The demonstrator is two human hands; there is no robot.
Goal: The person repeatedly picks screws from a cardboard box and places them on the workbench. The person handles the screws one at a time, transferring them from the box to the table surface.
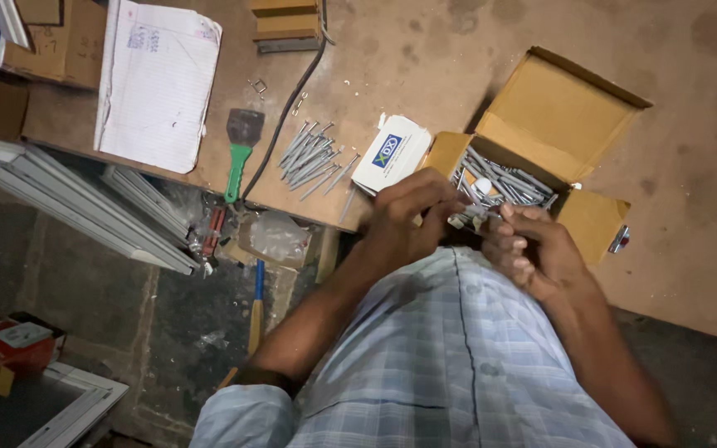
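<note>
**Both hands on screws beside the open box**

Head view: the left hand (404,217) and right hand (533,249) meet, fingers closed on a small bunch of long screws (468,219) at the near edge of the open cardboard box (564,116). More loose screws (313,158) lie on the bench (425,58), near a green-handled scraper (241,149).

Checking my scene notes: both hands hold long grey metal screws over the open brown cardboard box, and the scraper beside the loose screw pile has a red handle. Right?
Not quite: the head view shows the scraper has a green handle, not red. The rest holds: the left hand and right hand hold long grey metal screws over the open brown cardboard box, beside the loose screw pile.
</note>
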